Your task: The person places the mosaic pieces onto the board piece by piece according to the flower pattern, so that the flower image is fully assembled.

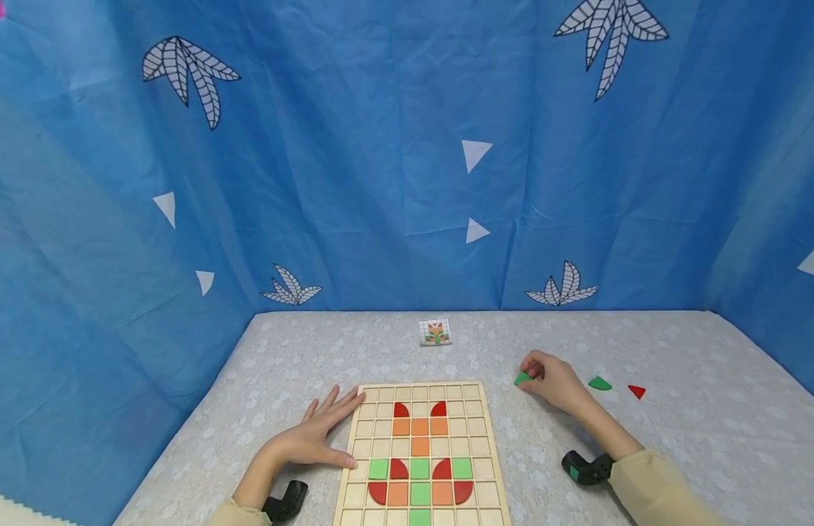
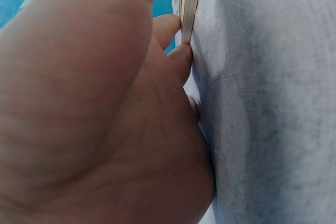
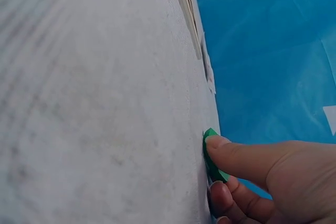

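My right hand (image 1: pixel 553 381) pinches a small green piece (image 1: pixel 522 378) between thumb and fingers, just above or at the cloth, right of the board. In the right wrist view the thumb presses on the face of that green piece (image 3: pixel 211 156). With fingers spread, my left hand (image 1: pixel 313 435) rests at the left edge of the wooden grid board (image 1: pixel 473 409), its thumb and fingertips touching the rim. On the board lie orange squares (image 1: pixel 419 446), light green squares (image 1: pixel 419 495) and red quarter-round pieces (image 1: pixel 377 492). The left wrist view shows the palm (image 2: pixel 152 124) beside the board's edge (image 2: pixel 191 9).
Right of my right hand lie another green piece (image 1: pixel 601 383) and a red triangular piece (image 1: pixel 636 391). A small pattern card (image 1: pixel 435 333) stands behind the board. A patterned cloth (image 1: pixel 315 343) covers the table, and a blue curtain (image 1: pixel 394 161) hangs behind.
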A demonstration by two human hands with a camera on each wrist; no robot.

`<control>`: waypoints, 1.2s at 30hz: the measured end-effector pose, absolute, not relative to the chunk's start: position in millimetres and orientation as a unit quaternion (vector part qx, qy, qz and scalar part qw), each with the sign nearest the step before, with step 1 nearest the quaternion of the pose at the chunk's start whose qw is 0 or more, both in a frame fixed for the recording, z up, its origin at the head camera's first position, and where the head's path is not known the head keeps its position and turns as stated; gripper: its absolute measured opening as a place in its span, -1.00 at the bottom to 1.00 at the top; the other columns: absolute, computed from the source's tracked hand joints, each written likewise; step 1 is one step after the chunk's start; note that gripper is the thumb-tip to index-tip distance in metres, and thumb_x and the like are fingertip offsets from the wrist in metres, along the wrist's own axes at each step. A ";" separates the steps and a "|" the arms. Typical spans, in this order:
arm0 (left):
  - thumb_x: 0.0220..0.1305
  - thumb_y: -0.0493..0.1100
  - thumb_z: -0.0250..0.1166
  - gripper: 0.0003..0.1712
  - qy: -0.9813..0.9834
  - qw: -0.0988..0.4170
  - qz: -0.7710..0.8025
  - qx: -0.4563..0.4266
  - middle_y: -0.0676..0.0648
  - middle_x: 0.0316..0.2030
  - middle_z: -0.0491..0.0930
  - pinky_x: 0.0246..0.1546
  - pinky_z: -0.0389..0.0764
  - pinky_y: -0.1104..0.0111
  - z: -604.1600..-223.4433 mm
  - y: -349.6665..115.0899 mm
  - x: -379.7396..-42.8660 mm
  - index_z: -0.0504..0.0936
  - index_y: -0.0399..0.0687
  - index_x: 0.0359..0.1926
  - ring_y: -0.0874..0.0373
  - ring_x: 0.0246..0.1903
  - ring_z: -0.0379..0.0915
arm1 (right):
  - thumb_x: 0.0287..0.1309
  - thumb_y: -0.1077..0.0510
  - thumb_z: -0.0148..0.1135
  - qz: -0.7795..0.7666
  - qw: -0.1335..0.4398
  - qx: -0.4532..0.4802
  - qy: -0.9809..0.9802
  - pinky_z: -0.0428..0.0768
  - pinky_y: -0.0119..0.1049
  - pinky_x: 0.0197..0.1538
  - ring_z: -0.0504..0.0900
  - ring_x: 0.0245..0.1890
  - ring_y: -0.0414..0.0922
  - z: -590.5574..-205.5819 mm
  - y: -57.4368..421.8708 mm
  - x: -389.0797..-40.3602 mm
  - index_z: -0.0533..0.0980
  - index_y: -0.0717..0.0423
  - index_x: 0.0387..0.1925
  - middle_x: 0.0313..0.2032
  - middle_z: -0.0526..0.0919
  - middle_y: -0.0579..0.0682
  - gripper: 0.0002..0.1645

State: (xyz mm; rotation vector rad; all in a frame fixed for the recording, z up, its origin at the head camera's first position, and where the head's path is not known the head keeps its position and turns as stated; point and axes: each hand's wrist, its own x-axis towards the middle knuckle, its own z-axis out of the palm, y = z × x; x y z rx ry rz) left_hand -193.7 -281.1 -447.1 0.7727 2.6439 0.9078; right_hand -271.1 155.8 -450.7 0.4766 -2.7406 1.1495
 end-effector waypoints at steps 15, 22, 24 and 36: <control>-0.02 0.13 0.44 0.15 0.902 0.114 0.317 0.270 -0.22 0.42 -0.14 0.14 -0.49 -0.28 -446.9 -281.6 -195.4 0.00 -0.13 0.45 -0.30 0.34 -0.57 | 0.11 0.40 0.23 0.472 0.026 0.185 -0.862 0.59 -0.31 -0.48 0.56 -0.53 -0.09 -441.1 147.0 -267.9 0.53 0.29 -0.35 -0.53 0.52 -0.02 -0.95; -0.01 0.12 0.44 0.15 0.897 0.123 0.316 0.283 -0.25 0.42 -0.16 0.10 -0.48 -0.33 -453.0 -281.1 -190.2 -0.02 -0.16 0.45 -0.33 0.33 -0.58 | 0.15 0.33 0.23 0.525 -0.027 0.208 -0.825 0.59 -0.29 -0.50 0.58 -0.55 -0.07 -442.7 134.2 -253.3 0.54 0.32 -0.33 -0.52 0.54 0.02 -0.93; -0.01 0.11 0.44 0.15 0.897 0.118 0.319 0.283 -0.26 0.42 -0.15 0.10 -0.48 -0.33 -453.0 -281.1 -190.0 -0.01 -0.16 0.45 -0.34 0.33 -0.56 | 0.15 0.30 0.24 0.534 -0.039 0.214 -0.817 0.60 -0.27 -0.49 0.59 -0.55 -0.06 -441.4 127.9 -250.1 0.54 0.31 -0.35 -0.52 0.55 0.02 -0.91; 0.00 0.07 0.44 0.13 0.896 0.118 0.324 0.282 -0.27 0.41 -0.15 0.10 -0.47 -0.33 -447.2 -281.6 -191.7 0.00 -0.18 0.44 -0.35 0.32 -0.56 | 0.18 0.32 0.21 0.584 -0.145 0.250 -0.758 0.63 -0.27 -0.41 0.64 -0.49 -0.05 -439.3 97.0 -232.0 0.59 0.36 -0.32 -0.47 0.61 0.07 -0.89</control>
